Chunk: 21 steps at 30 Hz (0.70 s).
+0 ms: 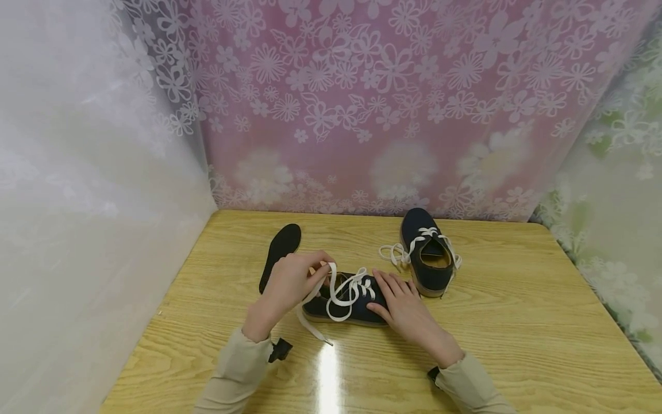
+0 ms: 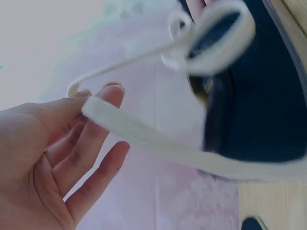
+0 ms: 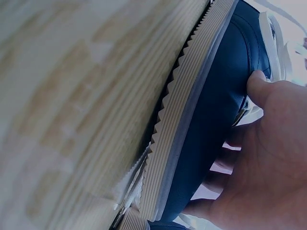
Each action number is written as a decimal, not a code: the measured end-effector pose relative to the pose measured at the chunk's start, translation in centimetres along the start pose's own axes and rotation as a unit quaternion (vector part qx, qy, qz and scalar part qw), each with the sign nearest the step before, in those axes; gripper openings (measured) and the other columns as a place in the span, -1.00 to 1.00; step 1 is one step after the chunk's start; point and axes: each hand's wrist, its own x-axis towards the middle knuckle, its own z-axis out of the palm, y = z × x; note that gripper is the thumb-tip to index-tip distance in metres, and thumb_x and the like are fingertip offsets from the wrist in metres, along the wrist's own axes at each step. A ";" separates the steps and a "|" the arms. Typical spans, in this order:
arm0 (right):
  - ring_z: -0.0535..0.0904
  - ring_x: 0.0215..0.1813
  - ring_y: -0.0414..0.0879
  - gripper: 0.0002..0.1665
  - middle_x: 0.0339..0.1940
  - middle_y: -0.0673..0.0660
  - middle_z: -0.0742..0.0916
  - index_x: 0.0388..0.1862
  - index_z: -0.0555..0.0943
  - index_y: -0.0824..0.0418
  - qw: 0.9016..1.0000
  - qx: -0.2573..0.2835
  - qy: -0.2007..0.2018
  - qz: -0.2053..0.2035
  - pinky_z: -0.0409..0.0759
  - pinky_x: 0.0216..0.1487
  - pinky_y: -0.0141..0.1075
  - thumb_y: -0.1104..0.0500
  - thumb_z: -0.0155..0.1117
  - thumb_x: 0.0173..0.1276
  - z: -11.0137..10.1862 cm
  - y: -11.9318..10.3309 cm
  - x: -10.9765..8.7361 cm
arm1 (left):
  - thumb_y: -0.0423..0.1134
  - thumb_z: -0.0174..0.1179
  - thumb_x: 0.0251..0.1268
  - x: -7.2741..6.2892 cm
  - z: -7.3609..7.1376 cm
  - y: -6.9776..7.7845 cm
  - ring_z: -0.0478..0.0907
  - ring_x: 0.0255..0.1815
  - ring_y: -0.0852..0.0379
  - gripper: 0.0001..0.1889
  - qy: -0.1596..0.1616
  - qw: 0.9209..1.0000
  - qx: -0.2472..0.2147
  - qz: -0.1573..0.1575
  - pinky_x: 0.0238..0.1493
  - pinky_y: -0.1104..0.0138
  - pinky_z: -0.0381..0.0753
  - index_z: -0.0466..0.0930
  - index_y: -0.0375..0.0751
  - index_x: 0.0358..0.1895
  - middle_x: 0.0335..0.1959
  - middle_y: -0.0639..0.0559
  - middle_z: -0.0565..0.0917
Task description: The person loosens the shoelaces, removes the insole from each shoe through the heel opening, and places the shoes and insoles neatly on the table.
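A navy canvas shoe (image 1: 364, 315) with a tan ribbed sole lies sideways on the table, its toe to the right. My left hand (image 1: 295, 280) is raised over the heel end and pinches a flat white shoelace (image 2: 144, 136) between thumb and fingertips. The lace bends over the pinch and runs down both ways, one end trailing on the table. At the front of the shoe, loose white loops stand over the eyelets. My right hand (image 1: 407, 307) holds the toe, thumb on the near side and fingers across to the far side, as the right wrist view shows.
A second navy shoe (image 1: 415, 223) with white laces stands at the back right, toe to the rear. A black insole (image 1: 281, 250) lies behind my left hand. The wooden table (image 1: 522, 328) meets a pink floral curtain (image 1: 351, 109) at the back.
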 end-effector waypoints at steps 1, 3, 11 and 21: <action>0.32 0.49 0.32 -0.11 0.49 0.28 0.44 0.60 0.22 0.26 1.000 -0.001 0.001 0.000 0.29 0.35 0.36 -0.15 0.24 0.48 0.0 0.0 0.0 | -0.17 0.20 0.52 0.1 0.1 0.5 0.51 -0.69 0.43 -0.85 -0.001 1.000 -0.001 0.012 -0.72 0.48 0.33 0.73 -0.03 -0.03 -0.52 0.21 0.75; 0.33 0.48 0.32 -0.11 0.49 0.29 0.45 0.60 0.23 0.26 1.000 -0.001 0.002 -0.001 0.30 0.34 0.36 -0.15 0.24 0.48 0.0 0.0 0.0 | -0.18 0.19 0.53 0.3 0.4 1.5 0.47 -0.71 0.43 -0.84 0.001 0.999 0.002 0.035 -0.70 0.50 0.32 0.73 -0.05 -0.03 -0.56 0.21 0.73; 0.33 0.47 0.34 -0.13 0.48 0.30 0.45 0.59 0.23 0.27 1.000 0.008 0.002 -0.006 0.32 0.31 0.39 -0.18 0.17 0.51 -0.1 0.0 -0.1 | -0.21 0.18 0.53 1.4 1.8 4.0 0.34 -0.75 0.37 -0.82 0.020 0.997 -0.006 0.080 -0.68 0.51 0.26 0.69 -0.05 0.05 -0.68 0.19 0.57; 0.33 0.48 0.31 -0.15 0.48 0.32 0.44 0.58 0.25 0.29 1.000 -0.008 -0.004 -0.010 0.28 0.37 0.36 -0.09 0.24 0.49 -0.1 0.1 -0.1 | -0.14 0.19 0.52 1.2 4.4 3.1 0.70 -0.47 0.26 -0.80 -0.073 0.992 -0.026 0.101 -0.51 0.56 0.51 0.64 -0.09 0.06 -0.26 0.02 0.81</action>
